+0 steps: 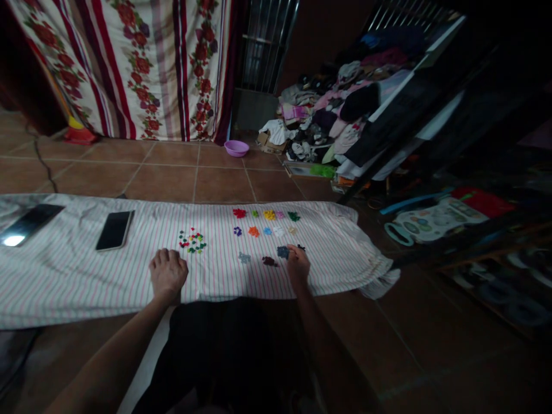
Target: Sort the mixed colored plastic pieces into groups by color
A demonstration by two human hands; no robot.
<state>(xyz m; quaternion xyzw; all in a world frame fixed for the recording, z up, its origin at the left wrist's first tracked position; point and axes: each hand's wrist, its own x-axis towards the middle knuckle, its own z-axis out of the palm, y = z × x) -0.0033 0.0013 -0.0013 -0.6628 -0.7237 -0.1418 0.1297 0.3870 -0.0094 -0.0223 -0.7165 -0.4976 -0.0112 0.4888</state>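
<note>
Counts, big to small: 2 hands, 2 dark slabs (phone-like), 1 mixed-colour cluster, 14 single-colour piles of small pieces in rows of 5, 5 and 4. Left hand [168, 273] rests on the cloth just below the mixed-colour cluster [192, 241], fingers close together and bent down. Right hand [298, 265] is at the slate pile [283, 252] in the nearest row, index finger reaching over it, the others curled in. Same row: grey pile [244, 258], maroon pile [269, 261]. Surface is a striped cloth [107, 282], slabs at its left end. Around it: tiled floor [172, 172], floral curtain [164, 69], clothes heap [336, 109], purple basin [237, 152] on the tiles. Hard to read: right side of the room is mostly dark; left slab [32, 224] has a bright glare (looks like a reflection); black pile [301, 248] is partly behind the right hand; single pieces too small to count; can't tell if the right fingertips pinch a piece, or if there's anything under the left fingers.
</note>
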